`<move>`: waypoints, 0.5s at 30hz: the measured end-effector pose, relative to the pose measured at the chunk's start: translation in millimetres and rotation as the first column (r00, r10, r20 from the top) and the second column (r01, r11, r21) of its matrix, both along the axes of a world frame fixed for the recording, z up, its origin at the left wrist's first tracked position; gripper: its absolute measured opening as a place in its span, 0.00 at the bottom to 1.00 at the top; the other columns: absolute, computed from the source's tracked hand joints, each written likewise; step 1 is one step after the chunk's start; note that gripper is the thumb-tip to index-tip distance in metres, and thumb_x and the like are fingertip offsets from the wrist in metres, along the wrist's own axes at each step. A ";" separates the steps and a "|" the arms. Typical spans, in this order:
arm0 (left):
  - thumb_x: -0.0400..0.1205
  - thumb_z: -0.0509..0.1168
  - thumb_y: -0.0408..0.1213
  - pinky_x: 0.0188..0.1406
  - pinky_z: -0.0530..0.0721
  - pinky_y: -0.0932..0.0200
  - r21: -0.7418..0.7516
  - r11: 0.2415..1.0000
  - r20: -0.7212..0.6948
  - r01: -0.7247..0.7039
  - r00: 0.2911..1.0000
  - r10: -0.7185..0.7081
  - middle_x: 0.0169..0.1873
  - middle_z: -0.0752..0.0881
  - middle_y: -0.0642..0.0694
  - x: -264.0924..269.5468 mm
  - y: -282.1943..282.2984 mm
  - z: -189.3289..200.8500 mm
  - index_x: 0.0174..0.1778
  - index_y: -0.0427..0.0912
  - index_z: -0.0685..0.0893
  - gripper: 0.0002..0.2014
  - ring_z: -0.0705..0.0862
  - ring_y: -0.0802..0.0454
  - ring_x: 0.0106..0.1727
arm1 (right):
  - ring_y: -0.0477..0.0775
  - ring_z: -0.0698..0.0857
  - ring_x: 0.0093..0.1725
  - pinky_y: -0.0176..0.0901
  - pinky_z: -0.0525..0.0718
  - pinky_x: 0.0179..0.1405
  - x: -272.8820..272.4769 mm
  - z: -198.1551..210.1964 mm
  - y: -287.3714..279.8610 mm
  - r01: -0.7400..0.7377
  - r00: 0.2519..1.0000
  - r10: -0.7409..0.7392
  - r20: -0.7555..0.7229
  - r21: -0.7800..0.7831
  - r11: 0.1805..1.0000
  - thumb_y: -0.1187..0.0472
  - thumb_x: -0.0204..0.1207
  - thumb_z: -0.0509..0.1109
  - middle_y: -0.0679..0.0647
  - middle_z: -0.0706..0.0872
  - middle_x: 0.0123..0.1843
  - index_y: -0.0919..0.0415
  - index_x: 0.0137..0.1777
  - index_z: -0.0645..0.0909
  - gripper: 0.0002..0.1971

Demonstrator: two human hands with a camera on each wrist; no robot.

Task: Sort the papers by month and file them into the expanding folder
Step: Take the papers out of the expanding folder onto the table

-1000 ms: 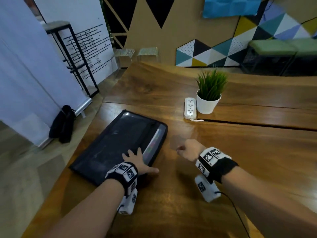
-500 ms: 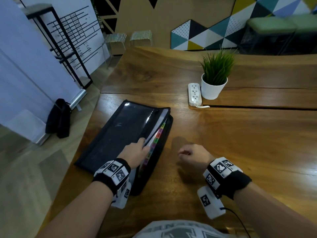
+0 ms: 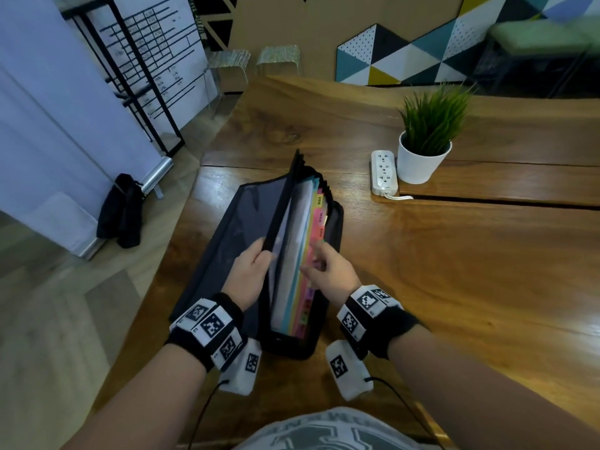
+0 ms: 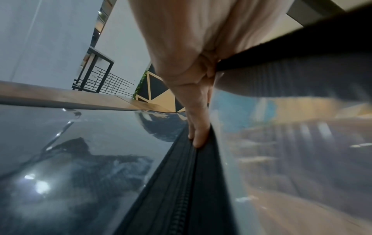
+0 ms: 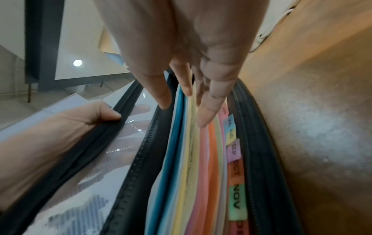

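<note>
My left fingers [image 5: 104, 114] are curled over the zipper edge of the folder's front flap, pinching it and holding it open to the left. My right fingers [image 5: 209, 111] are straight and a little spread, with their tips between the coloured dividers [image 5: 203, 174]; they hold nothing. The left hand [image 3: 248, 274] and the right hand [image 3: 328, 271] are close together over the near half of the folder [image 3: 331, 254], which lies open on the wooden table [image 3: 454, 287], near its left edge.

I see white sheets behind the flap, at the left of the dividers, but no loose papers on the table. To do this step well, I think I should keep the flap pulled wide and part the dividers one by one with the fingertips, reading each tab before I take or put a sheet, so that two pockets do not stick together.

On the tabs [image 5: 236, 200] I can read FEB, MAR, SEP, OCT and NOV. The other tabs are too blurred or hidden.
</note>
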State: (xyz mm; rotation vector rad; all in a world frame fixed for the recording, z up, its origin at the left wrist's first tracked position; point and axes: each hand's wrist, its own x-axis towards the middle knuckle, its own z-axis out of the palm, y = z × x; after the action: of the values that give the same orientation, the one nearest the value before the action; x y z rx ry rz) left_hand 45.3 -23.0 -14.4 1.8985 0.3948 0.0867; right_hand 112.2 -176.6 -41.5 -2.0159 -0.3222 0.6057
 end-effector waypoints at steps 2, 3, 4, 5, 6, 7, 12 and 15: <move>0.87 0.54 0.35 0.42 0.78 0.64 -0.002 1.000 -0.001 -0.006 1.000 0.006 0.36 0.84 0.53 1.1 -1.5 -1.3 0.46 0.52 0.82 0.12 0.82 0.57 0.41 | 0.53 0.80 0.60 0.43 0.80 0.59 2.3 5.7 1.8 -0.020 0.995 0.027 0.100 -0.067 0.998 0.56 0.77 0.68 0.54 0.77 0.61 0.53 0.77 0.65 0.29; 0.87 0.54 0.35 0.45 0.79 0.60 0.003 1.000 -0.002 -0.010 1.000 0.010 0.39 0.85 0.48 2.2 -1.8 -2.5 0.49 0.52 0.83 0.12 0.83 0.54 0.43 | 0.54 0.79 0.62 0.42 0.78 0.60 3.6 9.1 3.8 -0.065 0.989 0.081 0.121 -0.127 0.990 0.55 0.77 0.68 0.56 0.78 0.63 0.56 0.76 0.68 0.27; 0.87 0.55 0.35 0.46 0.79 0.58 0.000 1.000 -0.003 -0.021 1.000 0.021 0.42 0.86 0.43 2.9 -2.1 -3.3 0.51 0.51 0.83 0.12 0.83 0.53 0.45 | 0.56 0.79 0.64 0.42 0.77 0.61 5.2 11.5 6.0 -0.109 0.985 0.134 0.112 -0.203 0.973 0.53 0.78 0.67 0.58 0.79 0.64 0.59 0.74 0.71 0.25; 0.87 0.55 0.35 0.46 0.79 0.59 -0.013 0.999 -0.003 -0.036 0.999 0.036 0.43 0.86 0.42 3.4 -3.0 -2.4 0.51 0.51 0.83 0.12 0.83 0.53 0.45 | 0.57 0.79 0.64 0.43 0.77 0.60 6.8 13.6 8.0 -0.130 0.983 0.160 0.093 -0.268 0.954 0.52 0.78 0.66 0.60 0.80 0.65 0.63 0.71 0.73 0.24; 0.86 0.55 0.33 0.44 0.79 0.63 -0.033 0.998 0.003 -0.046 0.999 0.046 0.43 0.86 0.44 3.9 -3.6 -1.9 0.50 0.50 0.84 0.12 0.83 0.55 0.45 | 0.58 0.80 0.63 0.44 0.78 0.59 8.1 14.7 10.0 -0.128 0.986 0.155 0.066 -0.304 0.944 0.52 0.78 0.66 0.61 0.81 0.63 0.65 0.68 0.75 0.23; 0.86 0.54 0.31 0.43 0.78 0.66 -0.050 0.998 0.014 -0.046 0.999 0.047 0.42 0.85 0.46 4.9 -5.0 0.5 0.49 0.49 0.83 0.13 0.82 0.57 0.43 | 0.59 0.81 0.61 0.44 0.79 0.56 9.3 16.1 12.4 -0.107 0.990 0.130 0.054 -0.313 0.944 0.52 0.78 0.66 0.61 0.83 0.61 0.65 0.65 0.77 0.21; 0.85 0.54 0.27 0.50 0.80 0.58 -0.090 0.994 0.035 -0.059 0.997 0.062 0.45 0.86 0.41 9.2 -7.0 2.2 0.50 0.43 0.84 0.13 0.84 0.53 0.48 | 0.64 0.84 0.56 0.48 0.83 0.53 2.5 22.5 38.5 -0.079 0.957 0.190 0.218 -0.435 0.897 0.64 0.78 0.61 0.63 0.82 0.58 0.64 0.59 0.75 0.12; 0.84 0.51 0.27 0.33 0.80 0.55 -0.170 0.981 0.000 -0.097 0.995 0.098 0.37 0.83 0.39 6.7 -5.8 5.9 0.40 0.48 0.80 0.16 0.82 0.48 0.36 | 0.65 0.84 0.55 0.47 0.82 0.47 2.7 20.7 38.6 -0.109 0.960 0.217 0.177 -0.477 0.872 0.67 0.80 0.58 0.64 0.82 0.56 0.65 0.53 0.75 0.06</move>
State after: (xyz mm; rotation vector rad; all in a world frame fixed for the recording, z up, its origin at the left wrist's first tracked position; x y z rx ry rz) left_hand 51.9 -28.9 -8.4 1.7104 0.4748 0.1225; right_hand 114.9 -138.1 -20.8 -2.5496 -0.5309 0.5989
